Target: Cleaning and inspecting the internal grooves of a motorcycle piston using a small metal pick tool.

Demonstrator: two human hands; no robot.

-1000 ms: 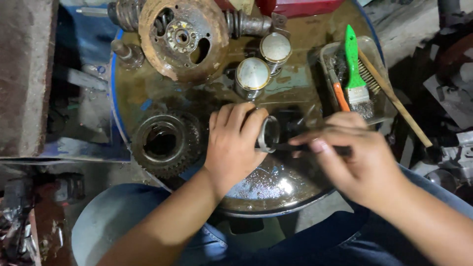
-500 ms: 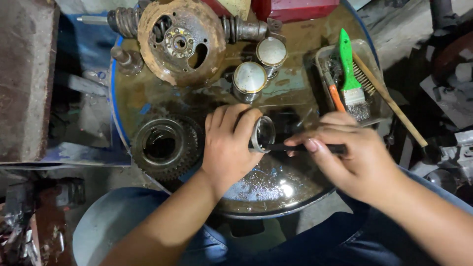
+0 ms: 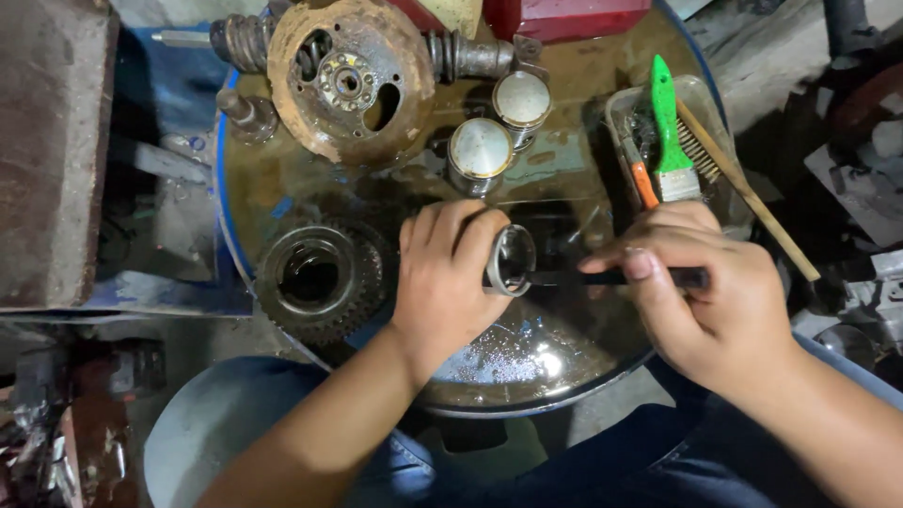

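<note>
My left hand point(image 3: 447, 282) grips a small metal ring-shaped part point(image 3: 513, 261) and holds it on edge above the oily drum top point(image 3: 555, 179). My right hand point(image 3: 710, 301) is closed on a thin dark rod-like tool point(image 3: 611, 277), whose tip reaches the ring's opening. Both hands hover over a wet, shiny patch near the drum's front edge.
A toothed gear point(image 3: 315, 277) lies left of my left hand. Behind are two pistons point(image 3: 480, 150), a rusty round plate point(image 3: 348, 80), coil springs point(image 3: 240, 42) and a red box point(image 3: 569, 17). A tray point(image 3: 621, 118) at right holds a green-handled brush point(image 3: 670, 132) and a stick.
The view has shifted slightly. My left hand has turned the ring more upright, and the tool in my right hand stays at its opening.
</note>
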